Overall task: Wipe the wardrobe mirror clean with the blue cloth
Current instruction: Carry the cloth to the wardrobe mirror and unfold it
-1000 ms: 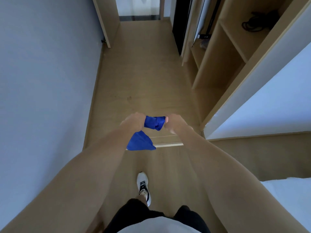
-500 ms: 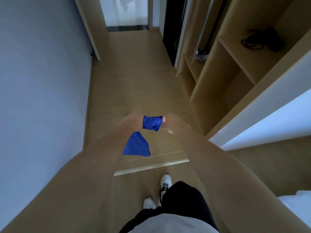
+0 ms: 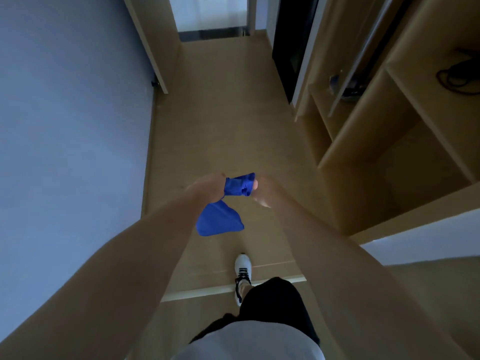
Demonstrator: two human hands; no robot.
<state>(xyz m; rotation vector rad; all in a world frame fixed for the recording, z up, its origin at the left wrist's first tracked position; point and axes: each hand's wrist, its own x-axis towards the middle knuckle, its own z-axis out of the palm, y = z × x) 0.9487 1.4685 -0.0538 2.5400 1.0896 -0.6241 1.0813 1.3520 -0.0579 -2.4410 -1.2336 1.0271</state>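
A: Where is the bright blue soft cloth (image 3: 235, 187)?

B: Out in front of the person at about waist height, stretched in a bunched band between both hands, above the light wooden floor (image 3: 220, 120). A loose flap of it hangs below the left hand (image 3: 207, 185)

A: How do the hands hold it?

B: The left hand is curled round one end, seen from its back. The right hand (image 3: 263, 189) grips the other end, with a fingertip showing against the blue fabric. Both forearms reach forward, close together

A: What lies around them?

B: A pale blue-grey wall (image 3: 65, 126) on the left, an open light wood wardrobe with shelves (image 3: 384, 141) on the right, a coiled black cable (image 3: 457, 76) on one shelf. Below, a white trainer with black laces (image 3: 242, 271) steps near a pale threshold strip (image 3: 202, 292). I cannot make out the mirror with any certainty
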